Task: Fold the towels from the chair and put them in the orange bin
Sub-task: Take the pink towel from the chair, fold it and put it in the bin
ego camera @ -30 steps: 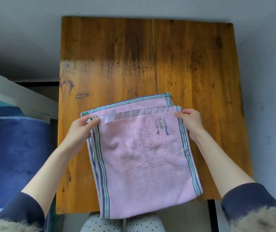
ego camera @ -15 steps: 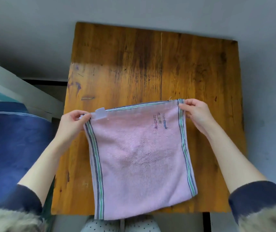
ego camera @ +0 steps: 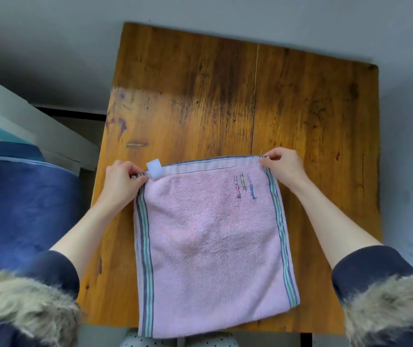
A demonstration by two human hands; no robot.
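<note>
Pink towel [ego camera: 213, 244] doubled on wooden table [ego camera: 300, 108], near edge overhanging. My left hand [ego camera: 121, 182] and right hand [ego camera: 284, 166] each pinch a far corner. Match hems squarely, then flatten before folding across. Orange bin unseen.

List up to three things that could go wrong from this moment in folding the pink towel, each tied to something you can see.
1. The pink towel overhangs the table at its near edge, so it could slide off once released.
2. The left hand and right hand pinch only its far corners; uneven placement could skew the fold.
3. The white tag may stick out.
</note>
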